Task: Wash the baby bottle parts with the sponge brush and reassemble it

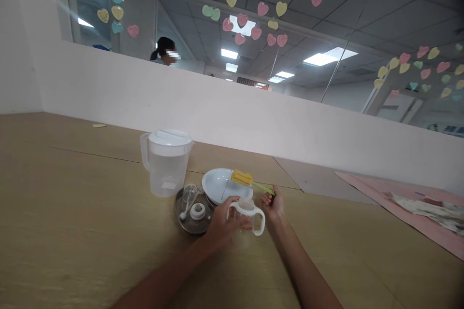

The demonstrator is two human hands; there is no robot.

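My left hand (225, 224) is closed around a clear baby bottle (247, 217) with two white side handles; its top appears uncapped, though blur hides the rim. In my right hand (274, 206) is the green handle of a bottle brush (242, 177). The brush's yellow sponge head points left, above a white oval basin (217, 184). Left of my left hand sits a round metal tray (192, 227). On it are a white bottle collar (197, 211), a clear cap (189, 194) and a thin straw-like piece with a weighted end (183, 215).
A lidded clear plastic pitcher (167, 169) of water stands behind the tray. At the right, a pink mat (366, 188) bears a crumpled cloth (431, 210). A white wall (232, 116) with a window rises behind the wooden table (90, 212). A person (165, 53) shows beyond the glass.
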